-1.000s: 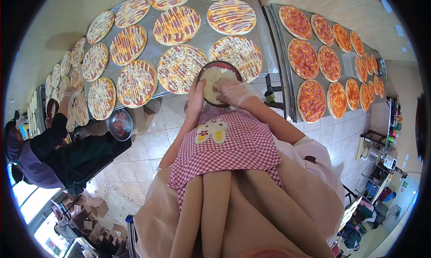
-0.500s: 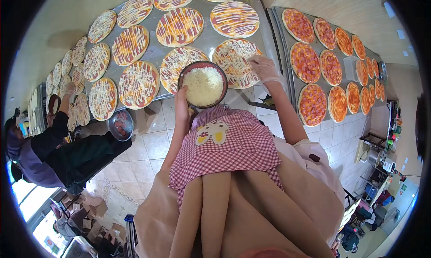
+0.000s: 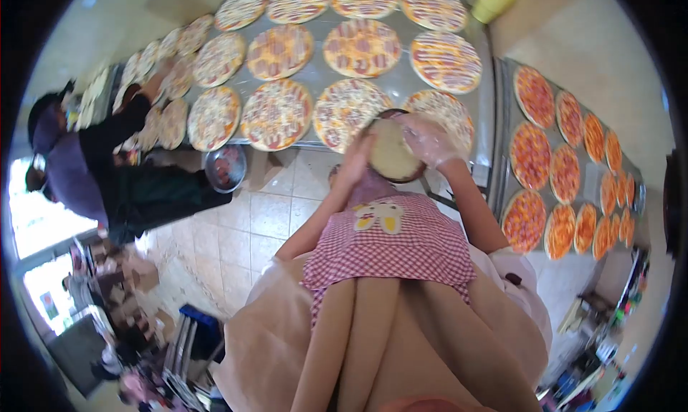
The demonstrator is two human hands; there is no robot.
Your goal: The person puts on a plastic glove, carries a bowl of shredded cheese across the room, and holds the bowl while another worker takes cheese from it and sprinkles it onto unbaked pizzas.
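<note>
My left hand [image 3: 356, 159] grips the left side of a dark-rimmed round bowl [image 3: 393, 113] with white grated cheese [image 3: 389, 154] in it. At the bowl's right side is my right hand [image 3: 433, 141] in a clear plastic glove, its fingers bent down into the cheese and slightly blurred. Behind the bowl, at the near edge of the metal table [image 3: 304, 141], lie a pizza [image 3: 347, 111] topped with shredded cheese and sauce stripes and another cheese-covered pizza [image 3: 448, 114], partly hidden by my right hand.
More striped pizzas [image 3: 362, 48] fill rows farther back. Red-topped pizzas [image 3: 530, 150] lie on a second table [image 3: 505, 111] at right. At left a person in dark clothes [image 3: 79, 154] reaches over other pizzas; a metal bowl [image 3: 226, 169] is beside them. A yellow container [image 3: 493, 0] stands at the back.
My right hand has moved from above the right pizza to the bowl's cheese. The bowl, in my left hand, has shifted right, and the view has turned slightly.
</note>
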